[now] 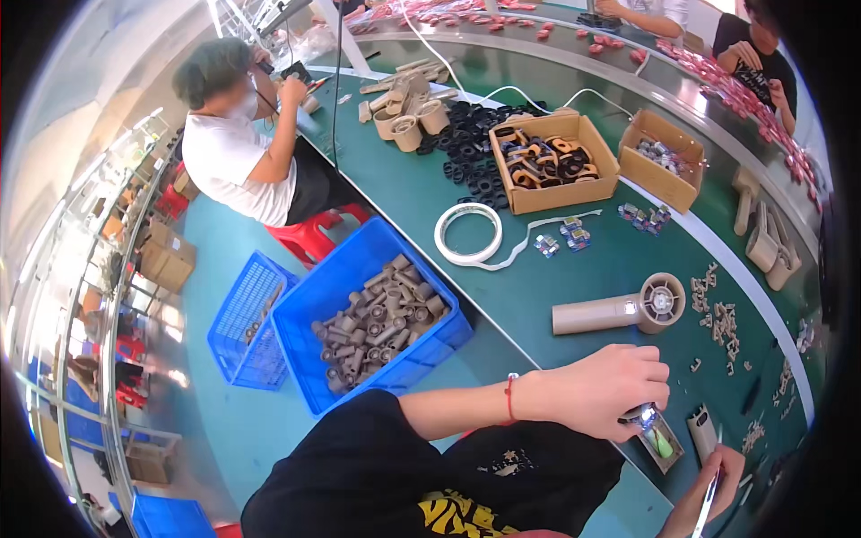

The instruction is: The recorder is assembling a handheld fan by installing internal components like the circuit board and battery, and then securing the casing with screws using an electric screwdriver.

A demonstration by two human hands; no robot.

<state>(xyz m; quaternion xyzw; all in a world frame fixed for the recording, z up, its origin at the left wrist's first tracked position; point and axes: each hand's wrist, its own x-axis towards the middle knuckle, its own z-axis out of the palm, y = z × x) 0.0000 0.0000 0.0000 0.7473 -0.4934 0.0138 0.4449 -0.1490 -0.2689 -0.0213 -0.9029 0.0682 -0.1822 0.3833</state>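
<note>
My left hand [619,390] reaches over the near table edge, fingers curled down onto the end of an open beige casing [679,455]. Inside the casing lies a bright green part [662,443], and a small shiny piece shows under my fingers. My right hand [704,498], low at the right, is closed around a slim silvery tool [709,504] whose exact kind I cannot make out. Beside the open casing stands a beige cover piece [702,429]. Beyond my left hand lies a beige handheld fan body [596,316] with a round, vaned head.
Small circuit boards [574,235] and a tape roll [468,234] lie farther up the table. Cardboard boxes [605,148] of parts stand behind them. Tiny beige pieces [717,318] are scattered right. A blue crate [305,327] of beige parts is left; a co-worker [238,148] sits beyond.
</note>
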